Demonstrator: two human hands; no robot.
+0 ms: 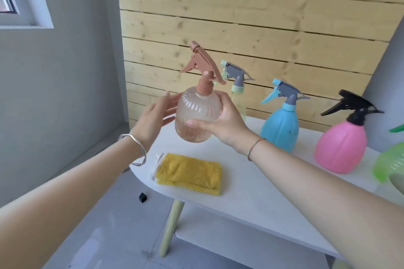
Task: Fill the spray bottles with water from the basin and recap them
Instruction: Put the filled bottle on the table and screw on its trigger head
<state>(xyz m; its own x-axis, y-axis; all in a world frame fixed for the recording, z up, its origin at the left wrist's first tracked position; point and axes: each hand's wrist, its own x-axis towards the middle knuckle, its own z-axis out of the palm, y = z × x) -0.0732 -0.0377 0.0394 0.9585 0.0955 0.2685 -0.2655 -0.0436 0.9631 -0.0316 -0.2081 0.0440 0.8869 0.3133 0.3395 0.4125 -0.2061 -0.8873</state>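
Peach bottle (197, 116) held above surface's (251, 181) left end — right hand (227, 124) wraps its belly, left hand (153, 120) straight-fingered alongside. Best kept upright, twisting only at collar (205, 88).

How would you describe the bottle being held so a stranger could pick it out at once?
Start at the white table before the wooden plank wall. Above its left end, over the yellow cloth, the right hand grips a spray bottle. It alone has a brown trigger head, on a clear ribbed body; the blue bottle and pink bottle standing further right are opaque.
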